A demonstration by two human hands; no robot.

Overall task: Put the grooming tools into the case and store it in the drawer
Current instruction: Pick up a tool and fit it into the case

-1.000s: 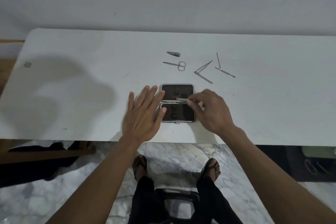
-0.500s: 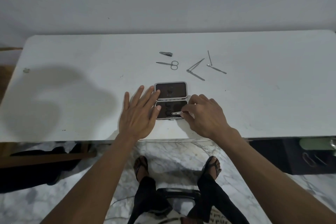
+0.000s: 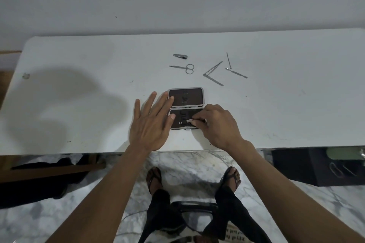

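Case [image 3: 186,97]: we see it lying open on the white table [image 3: 79,89], dark lining up.
Right hand [image 3: 217,124]: fingers pinched on a small metal tool [image 3: 186,122] in the near half.
Left hand [image 3: 151,122]: flat, fingers spread, touching the case's left edge.
Loose tools: clipper [image 3: 180,56], scissors [image 3: 183,67], thin picks [image 3: 214,72] (all beyond the case).

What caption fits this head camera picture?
Right hand slides a tool into the open case; left hand steadies it.
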